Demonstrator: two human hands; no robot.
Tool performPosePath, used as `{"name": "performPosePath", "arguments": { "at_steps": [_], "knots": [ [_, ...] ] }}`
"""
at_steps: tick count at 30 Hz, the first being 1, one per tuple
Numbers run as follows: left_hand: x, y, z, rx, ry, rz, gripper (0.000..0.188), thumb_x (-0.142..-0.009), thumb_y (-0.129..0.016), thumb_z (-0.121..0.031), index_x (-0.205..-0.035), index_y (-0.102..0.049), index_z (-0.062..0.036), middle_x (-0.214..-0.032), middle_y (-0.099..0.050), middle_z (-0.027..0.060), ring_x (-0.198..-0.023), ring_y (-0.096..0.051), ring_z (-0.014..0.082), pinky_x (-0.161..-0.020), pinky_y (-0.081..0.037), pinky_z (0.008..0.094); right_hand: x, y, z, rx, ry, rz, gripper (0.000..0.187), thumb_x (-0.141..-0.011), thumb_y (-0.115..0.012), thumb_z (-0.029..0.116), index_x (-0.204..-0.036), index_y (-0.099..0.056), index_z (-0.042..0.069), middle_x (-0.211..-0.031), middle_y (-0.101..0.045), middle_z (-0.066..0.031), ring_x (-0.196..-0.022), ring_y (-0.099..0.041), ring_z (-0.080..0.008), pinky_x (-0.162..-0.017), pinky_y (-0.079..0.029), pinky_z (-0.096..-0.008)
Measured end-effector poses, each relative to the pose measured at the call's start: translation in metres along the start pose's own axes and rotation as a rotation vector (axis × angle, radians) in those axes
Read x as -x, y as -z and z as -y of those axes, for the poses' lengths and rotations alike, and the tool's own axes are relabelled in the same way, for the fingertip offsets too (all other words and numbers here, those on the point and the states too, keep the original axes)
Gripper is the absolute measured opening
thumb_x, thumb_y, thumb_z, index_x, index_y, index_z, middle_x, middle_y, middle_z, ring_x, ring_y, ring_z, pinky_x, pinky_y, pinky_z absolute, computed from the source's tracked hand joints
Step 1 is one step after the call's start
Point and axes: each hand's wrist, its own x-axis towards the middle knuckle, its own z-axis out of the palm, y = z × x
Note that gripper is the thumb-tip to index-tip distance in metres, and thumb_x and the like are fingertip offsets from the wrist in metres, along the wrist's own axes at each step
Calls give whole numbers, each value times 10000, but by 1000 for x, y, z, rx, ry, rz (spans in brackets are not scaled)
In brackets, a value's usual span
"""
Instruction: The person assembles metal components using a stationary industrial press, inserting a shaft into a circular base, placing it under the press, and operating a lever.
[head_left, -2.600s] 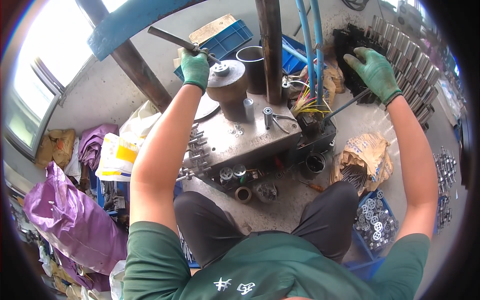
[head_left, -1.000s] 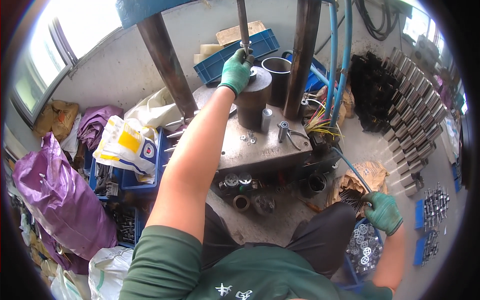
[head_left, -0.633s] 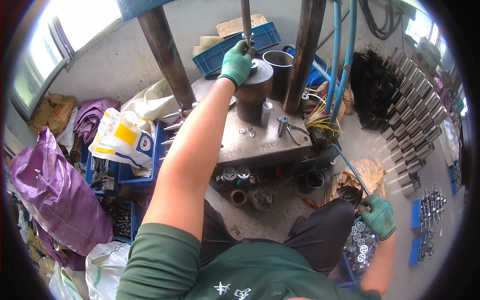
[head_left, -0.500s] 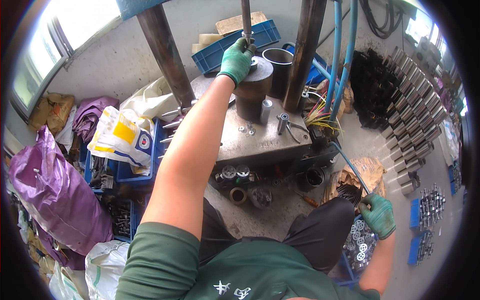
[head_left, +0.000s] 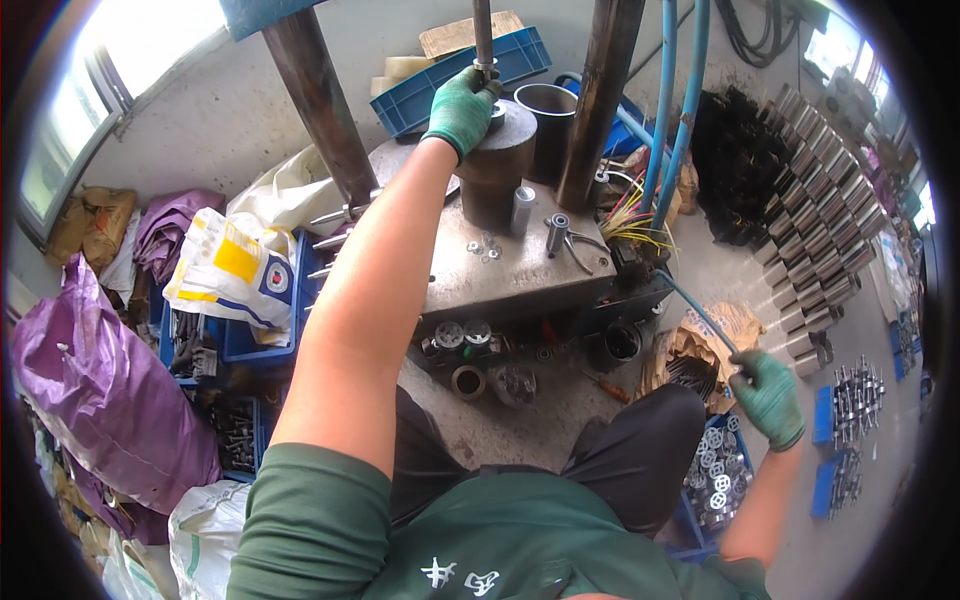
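Observation:
My left hand, in a green glove, reaches up to the press. Its fingers close around a small metal part at the lower end of the upright steel rod; the glove hides most of that part. Below stands a thick round steel block on the press table. My right hand, also gloved, is wrapped round the end of a long thin lever at the right. On the table are a metal sleeve, another small metal cylinder, pliers and several small washers.
Dark steel columns flank the work spot. Blue hoses and loose coloured wires hang at the right. A bin of metal wheels sits below my right hand. Stacked steel tubes stand farther right; a purple sack lies left.
My right hand has moved upward and slightly outward, raising the lever's end. My left hand keeps its place under the rod. The whole view has shifted slightly.

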Motion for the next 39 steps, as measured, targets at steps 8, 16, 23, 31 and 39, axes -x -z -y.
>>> {"name": "performPosePath", "arguments": {
  "at_steps": [8,16,23,31,39],
  "knots": [
    [4,-7,-11,0,35,26,219,-1069,-663,-160,-1257,-712,-59,-989,-717,7,-860,-620,91,-828,-534,269,-199,89,-3,-39,248,-827,346,-1036,-695,241,-1308,-718,29,-1243,-758,-157,-1089,-734,-225,-967,-571,-333],
    [-2,-1,5,-21,-11,12,214,-1060,-670,-152,-1245,-718,-55,-1008,-729,8,-864,-625,90,-829,-535,264,-146,70,-3,62,166,-570,418,-1030,-660,234,-1377,-673,3,-1259,-752,-175,-969,-713,-232,-891,-574,-346],
    [5,0,-9,74,53,45,228,-1042,-690,-140,-1243,-736,-41,-1031,-733,3,-884,-631,89,-841,-535,258,11,0,3,15,80,219,227,-824,-680,91,-1018,-774,23,-980,-760,-197,-922,-741,-374,-850,-594,-438],
    [5,10,-9,113,59,49,225,-1028,-700,-135,-1230,-733,-40,-1002,-717,1,-883,-632,91,-838,-535,258,15,-11,23,58,-26,140,212,-840,-707,217,-896,-771,23,-912,-742,-201,-842,-727,-390,-798,-585,-465],
    [4,10,-8,213,54,45,391,-1071,-661,-366,-1273,-711,-35,-944,-701,20,-832,-622,111,-793,-521,278,-4,9,14,25,25,119,233,-838,-672,178,-950,-780,4,-935,-748,-218,-847,-738,-383,-809,-589,-440]
  ]
}}
